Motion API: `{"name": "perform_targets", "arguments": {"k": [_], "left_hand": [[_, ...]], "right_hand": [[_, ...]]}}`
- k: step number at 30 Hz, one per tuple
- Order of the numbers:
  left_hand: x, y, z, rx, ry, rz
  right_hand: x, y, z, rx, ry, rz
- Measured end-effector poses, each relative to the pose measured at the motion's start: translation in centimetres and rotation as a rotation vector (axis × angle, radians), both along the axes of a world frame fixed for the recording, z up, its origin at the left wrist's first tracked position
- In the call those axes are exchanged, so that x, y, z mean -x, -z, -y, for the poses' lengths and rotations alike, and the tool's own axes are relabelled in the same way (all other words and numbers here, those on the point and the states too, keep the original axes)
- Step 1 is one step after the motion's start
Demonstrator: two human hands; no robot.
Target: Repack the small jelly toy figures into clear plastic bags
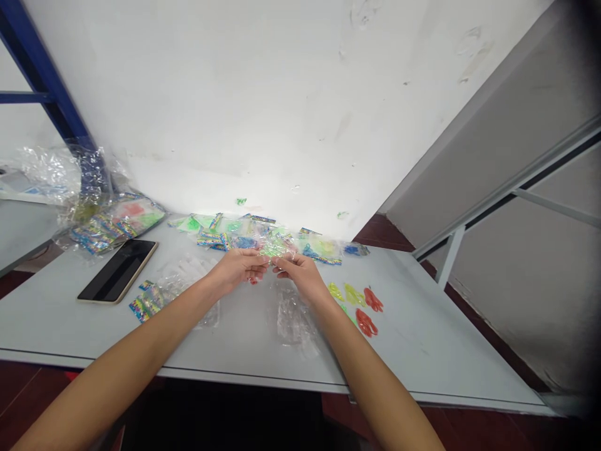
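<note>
The counter (422, 357) has open room along its near edge and out to the right. A heap of packets (235, 237) lies just beyond the left hand (237, 268) and right hand (300, 275), which sit close together, pinching a small clear packet (277, 249), greenish inside.

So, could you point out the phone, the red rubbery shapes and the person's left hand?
Phone (117, 271): head view, on its dark screen.
Red rubbery shapes (366, 322): head view, on the lower of the two.
Left hand (238, 267): head view, on the back of the hand.
</note>
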State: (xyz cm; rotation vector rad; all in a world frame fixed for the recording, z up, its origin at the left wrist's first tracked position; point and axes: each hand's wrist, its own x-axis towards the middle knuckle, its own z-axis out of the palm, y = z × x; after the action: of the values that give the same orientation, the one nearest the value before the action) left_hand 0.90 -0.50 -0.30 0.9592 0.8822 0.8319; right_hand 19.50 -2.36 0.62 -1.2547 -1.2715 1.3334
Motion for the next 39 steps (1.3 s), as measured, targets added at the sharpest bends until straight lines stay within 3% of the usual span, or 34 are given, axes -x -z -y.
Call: {"name": "perform_targets", "arguments": {"k": [6, 21, 28, 32, 34, 39], "left_hand": [[0.0, -0.1, 0.2, -0.031, 0.004, -0.017], [-0.1, -0.9, 0.3, -0.033, -0.019, -0.023], [0.1, -1.2, 0.0, -0.028, -0.180, -0.069], [0.8, -2.1, -0.3, -0.272, -0.348, -0.373], [1.1, -2.9, 0.0, -0.396, -0.278, -0.547], [0.8, -3.7, 2.0, -0.387, 0.321, -0.728]], "right_hand": [[0.0, 0.2, 0.1, 0.003, -0.064, 0.041], [-0.1, 0.1, 0.0, 0.000, 0.025, 0.012], [-0.4, -0.4, -0.1, -0.043, 0.050, -0.008], [-0.9, -0.1, -0.6, -0.060, 0.085, -0.004], [-1.1, 0.1, -0.8, -0.052, 0.108, -0.008], [-1.5, 0.4, -1.2, -0.032, 0.137, 0.028]]}}
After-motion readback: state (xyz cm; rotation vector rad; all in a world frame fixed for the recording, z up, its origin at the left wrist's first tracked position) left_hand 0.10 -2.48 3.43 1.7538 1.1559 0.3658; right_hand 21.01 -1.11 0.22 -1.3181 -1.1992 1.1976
